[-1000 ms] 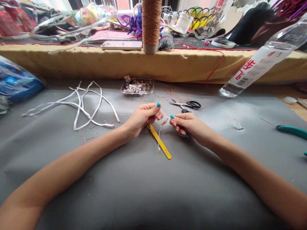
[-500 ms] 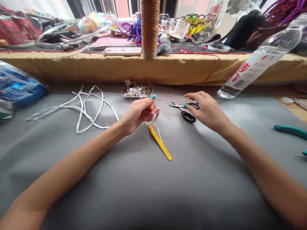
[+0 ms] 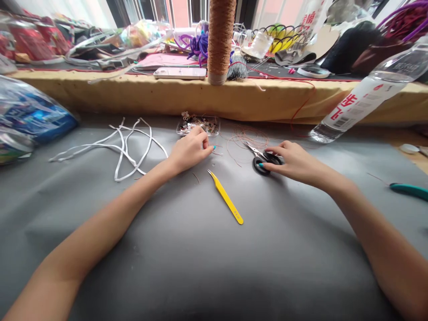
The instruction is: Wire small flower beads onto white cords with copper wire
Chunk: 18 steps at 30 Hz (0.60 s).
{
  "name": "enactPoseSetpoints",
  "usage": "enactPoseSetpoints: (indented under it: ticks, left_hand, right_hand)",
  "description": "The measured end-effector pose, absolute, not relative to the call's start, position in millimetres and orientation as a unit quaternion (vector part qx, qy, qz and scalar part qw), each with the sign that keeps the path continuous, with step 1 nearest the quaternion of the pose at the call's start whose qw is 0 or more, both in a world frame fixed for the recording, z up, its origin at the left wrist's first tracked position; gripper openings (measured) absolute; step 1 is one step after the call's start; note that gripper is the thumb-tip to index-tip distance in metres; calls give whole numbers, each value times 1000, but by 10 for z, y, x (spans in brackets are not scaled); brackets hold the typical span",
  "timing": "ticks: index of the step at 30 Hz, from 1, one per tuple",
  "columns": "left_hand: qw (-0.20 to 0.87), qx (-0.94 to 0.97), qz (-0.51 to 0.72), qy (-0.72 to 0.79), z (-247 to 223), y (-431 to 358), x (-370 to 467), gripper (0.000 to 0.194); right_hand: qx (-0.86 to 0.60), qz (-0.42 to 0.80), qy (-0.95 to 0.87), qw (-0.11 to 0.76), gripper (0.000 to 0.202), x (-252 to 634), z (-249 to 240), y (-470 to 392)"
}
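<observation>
My left hand [image 3: 192, 149] is closed, palm down, at the front edge of a small clear tray [image 3: 215, 132] of tiny parts; what its fingers hold, if anything, is hidden. Thin pale strands show beside its thumb. My right hand [image 3: 289, 161] has its thumb and fingers round the black handles of the scissors [image 3: 259, 164], whose blades point up and left. Yellow tweezers [image 3: 227, 198] lie on the grey mat between my hands. Behind the scissors is a loose coil of thin copper-coloured thread [image 3: 249, 136].
White cords [image 3: 117, 147] lie at the left, near a blue plastic package [image 3: 36, 111]. A water bottle [image 3: 361, 98] leans at the back right. Green-handled pliers [image 3: 409, 191] are at the right edge. A brown thread spool [image 3: 221, 40] stands on the cluttered ledge.
My left hand has turned palm down and moved to the tray; the white looped piece below it no longer shows. My right hand has closed on the scissors' handles. The view has shifted slightly.
</observation>
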State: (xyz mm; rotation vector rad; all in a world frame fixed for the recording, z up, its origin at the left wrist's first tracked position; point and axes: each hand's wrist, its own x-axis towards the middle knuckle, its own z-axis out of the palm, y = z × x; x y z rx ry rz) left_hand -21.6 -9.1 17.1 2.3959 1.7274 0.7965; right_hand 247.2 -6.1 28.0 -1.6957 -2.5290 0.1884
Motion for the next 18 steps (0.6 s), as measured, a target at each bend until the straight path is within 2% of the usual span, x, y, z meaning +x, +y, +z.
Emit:
enactPoseSetpoints:
  ticks: [1,3,7,9,12,15,18]
  left_hand:
    - [-2,775,246,582,190,-106,-222,11]
    - [-69,744,224,626,236,-151,-221,21]
    - [-145,730,146,651,260,-254,-167,37]
    - [-153,748,111,636,216,-285,-128,44]
    - [-143,760,99,626,137,-286,-99,41]
    - [-103,756,118,635,113,-241,-134,29]
    - [-64,753,140,639,144,-199,-193,26]
  right_hand:
    - [-556,45,-829,48,51,2467,281,-74]
    - [-563,20,-825,55,54,2452,282,-98]
    - [-585,93,-806,12,52,2401,334,-133]
    - [-587,142,-797,8,47,2377,382,-148]
    - [-609,220,-761,47,43,2363,462,-176]
    - [-653,299,-690,95,56,2386,537,-209]
    - [-661,321,-671,100,69,2428,576,-220]
